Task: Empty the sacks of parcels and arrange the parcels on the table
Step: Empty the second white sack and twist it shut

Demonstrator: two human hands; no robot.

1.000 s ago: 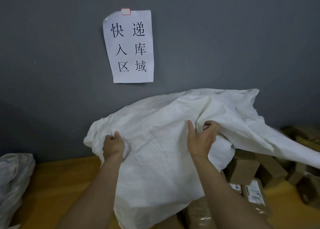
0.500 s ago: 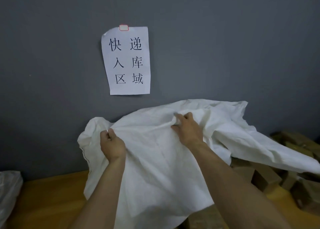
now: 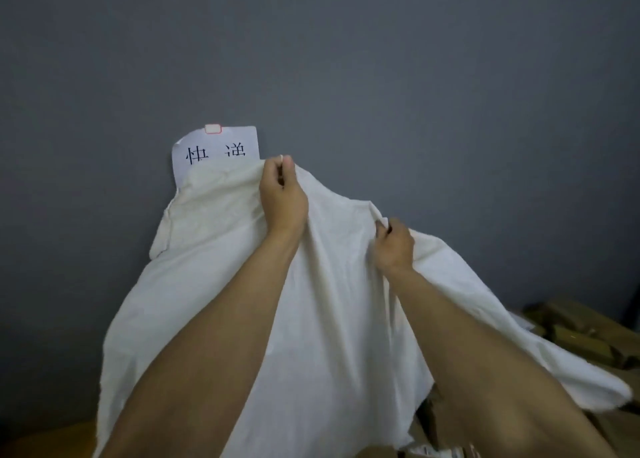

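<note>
Above the yellow wooden table [image 3: 41,442], we hold the limp white woven sack [image 3: 329,319] high against the grey wall [image 3: 450,93]. To empty it well, we judge its open end should hang down while we shake firmly. Brown cardboard parcels [image 3: 575,336] lie heaped at right. Our left hand [image 3: 282,197] pinches the top fold, arm outstretched. Our right hand [image 3: 394,246] clutches a bunch lower down.
</note>
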